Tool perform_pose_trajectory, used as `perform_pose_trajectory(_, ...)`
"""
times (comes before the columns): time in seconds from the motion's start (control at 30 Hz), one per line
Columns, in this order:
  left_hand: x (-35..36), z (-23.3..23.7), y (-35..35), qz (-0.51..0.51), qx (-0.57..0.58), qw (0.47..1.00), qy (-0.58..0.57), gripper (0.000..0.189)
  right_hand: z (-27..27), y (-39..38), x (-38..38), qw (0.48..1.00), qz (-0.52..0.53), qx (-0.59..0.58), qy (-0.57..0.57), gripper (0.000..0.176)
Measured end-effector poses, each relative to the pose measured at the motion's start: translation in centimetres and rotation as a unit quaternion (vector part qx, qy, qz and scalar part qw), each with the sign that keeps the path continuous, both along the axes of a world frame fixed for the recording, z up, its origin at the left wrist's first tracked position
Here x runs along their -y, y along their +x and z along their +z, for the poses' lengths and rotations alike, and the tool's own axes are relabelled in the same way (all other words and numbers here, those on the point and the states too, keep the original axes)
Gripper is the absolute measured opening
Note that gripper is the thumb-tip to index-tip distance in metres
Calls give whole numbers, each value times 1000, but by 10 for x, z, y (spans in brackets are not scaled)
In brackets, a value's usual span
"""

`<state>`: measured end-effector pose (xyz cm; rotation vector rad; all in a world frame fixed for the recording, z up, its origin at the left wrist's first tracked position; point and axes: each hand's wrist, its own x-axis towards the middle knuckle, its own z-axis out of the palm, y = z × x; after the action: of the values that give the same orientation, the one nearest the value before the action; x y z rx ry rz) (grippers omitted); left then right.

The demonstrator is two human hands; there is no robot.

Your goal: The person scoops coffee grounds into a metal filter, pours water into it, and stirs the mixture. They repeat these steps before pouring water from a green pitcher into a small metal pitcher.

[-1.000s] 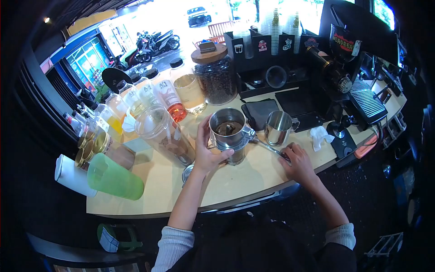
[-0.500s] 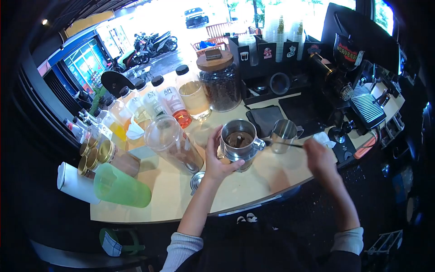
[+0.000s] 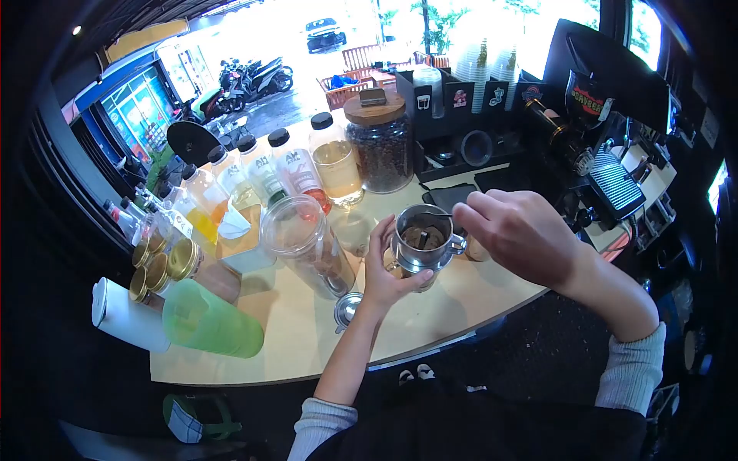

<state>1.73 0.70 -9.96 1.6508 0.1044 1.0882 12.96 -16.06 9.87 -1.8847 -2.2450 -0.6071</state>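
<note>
A metal drip filter (image 3: 423,240) with brown grounds inside sits on top of a glass cup on the counter. My left hand (image 3: 384,269) is wrapped round the filter and cup from the left. My right hand (image 3: 511,230) is closed at the filter's right rim, pinching the handle of a thin metal spoon (image 3: 438,214) that reaches over the opening. A small metal lid (image 3: 347,310) lies on the counter below my left hand. Left of the filter stands a tall clear plastic container (image 3: 307,250) with brown contents.
Syrup bottles (image 3: 296,165) line the counter's back left beside a wooden-lidded jar of beans (image 3: 382,150). A green tumbler (image 3: 215,319) and a white one (image 3: 127,313) lean at the front left. Stacked cups (image 3: 470,65) and a coffee grinder (image 3: 588,100) stand behind right.
My right hand has come in from the right with the spoon, up to the filter's rim. My left hand stays round the filter. The view has shifted slightly.
</note>
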Motion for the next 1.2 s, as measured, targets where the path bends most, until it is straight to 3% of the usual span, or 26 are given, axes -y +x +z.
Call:
perform_pose_trajectory(0.03, 0, 1, 0, 2, 3, 1000, -1, 105, 3, -1, -4, 1000, 2, 3, -1, 9)
perform_pose_trajectory(0.13, 1, 3, -2, 7, -7, 1000, -5, 105, 19, -4, -16, 972, 70, -222, -35, 14)
perform_pose_trajectory(0.23, -1, 5, -4, 16, -23, 999, 25, 105, 3, 6, -27, 956, 62, -286, -35, 13)
perform_pose_trajectory(0.4, -4, -4, 0, 15, -16, 1000, 11, 107, -9, 11, -9, 980, 80, -183, 6, 14)
perform_pose_trajectory(0.57, -2, 3, -3, 13, -34, 999, 3, 109, -32, 13, -10, 960, 178, -214, -14, 21)
perform_pose_trajectory(0.67, -1, 8, -6, 16, -64, 998, -7, 110, -34, 22, -6, 950, 199, -242, -9, 26)
perform_pose_trajectory(0.77, 1, 13, -8, 7, -78, 997, -19, 109, -41, 36, -3, 964, 177, -198, 18, 28)
perform_pose_trajectory(0.9, 0, 18, -13, 11, -101, 995, 0, 108, -55, 46, 0, 941, 250, -229, 11, 33)
perform_pose_trajectory(1.0, 6, 38, -19, 36, -162, 986, 16, 105, -56, 52, 0, 931, 281, -225, 59, 37)
perform_pose_trajectory(1.07, 6, 45, -20, 105, -172, 970, 134, 97, -65, 60, 0, 933, 267, -233, 59, 36)
perform_pose_trajectory(1.2, 19, 56, -11, 175, -223, 945, 163, 89, -65, 61, 3, 926, 270, -261, 37, 35)
